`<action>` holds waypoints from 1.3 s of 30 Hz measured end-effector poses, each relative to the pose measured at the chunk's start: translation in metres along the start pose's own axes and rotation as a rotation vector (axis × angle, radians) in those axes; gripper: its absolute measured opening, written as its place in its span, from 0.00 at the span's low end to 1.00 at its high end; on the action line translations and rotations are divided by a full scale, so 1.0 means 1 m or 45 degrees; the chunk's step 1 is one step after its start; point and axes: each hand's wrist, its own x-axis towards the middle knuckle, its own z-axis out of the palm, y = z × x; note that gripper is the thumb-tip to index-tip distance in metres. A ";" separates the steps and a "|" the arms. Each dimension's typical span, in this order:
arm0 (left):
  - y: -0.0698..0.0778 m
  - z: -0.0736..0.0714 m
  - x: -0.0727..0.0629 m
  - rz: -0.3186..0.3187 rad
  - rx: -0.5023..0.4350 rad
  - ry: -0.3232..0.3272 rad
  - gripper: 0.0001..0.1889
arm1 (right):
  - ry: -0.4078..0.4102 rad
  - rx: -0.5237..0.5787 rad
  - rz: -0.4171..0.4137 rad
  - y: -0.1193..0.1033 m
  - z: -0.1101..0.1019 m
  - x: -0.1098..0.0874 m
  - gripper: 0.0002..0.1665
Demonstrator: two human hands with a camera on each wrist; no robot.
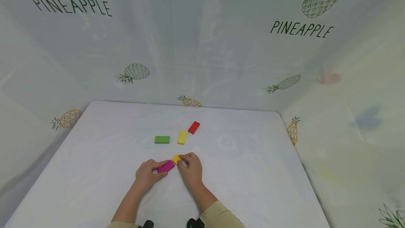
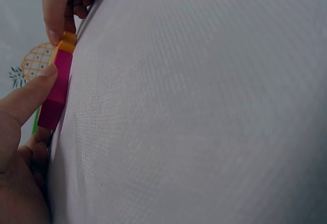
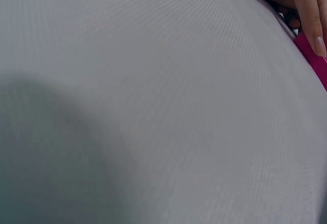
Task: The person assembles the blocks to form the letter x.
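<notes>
Near the front middle of the table, my left hand (image 1: 148, 174) pinches a magenta rectangular block (image 1: 166, 166) between thumb and fingers. My right hand (image 1: 192, 171) holds an orange-yellow block (image 1: 176, 159) by its fingertips, right at the magenta block's far end. The left wrist view has the two blocks end to end, with the orange-yellow block (image 2: 67, 42) partly hidden by fingers and a thumb on the side of the magenta block (image 2: 56, 81). In the right wrist view only the left hand (image 3: 306, 9) and part of the magenta block (image 3: 310, 55) appear, at the right edge.
Beyond the hands lie a green block (image 1: 162, 139), a yellow block (image 1: 182, 137) and a red block (image 1: 194, 127), the last two nearly corner to corner. A white cloth covers the table (image 1: 246, 171). Pineapple-print curtains (image 1: 190, 45) hang behind and at the sides.
</notes>
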 end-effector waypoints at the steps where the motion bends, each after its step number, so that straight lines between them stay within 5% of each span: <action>1: 0.000 0.000 0.000 0.000 0.001 0.001 0.24 | -0.004 -0.001 0.001 0.000 0.000 0.000 0.11; 39: 0.001 0.000 0.000 -0.004 0.020 0.000 0.25 | -0.078 0.002 0.003 -0.002 -0.004 0.000 0.12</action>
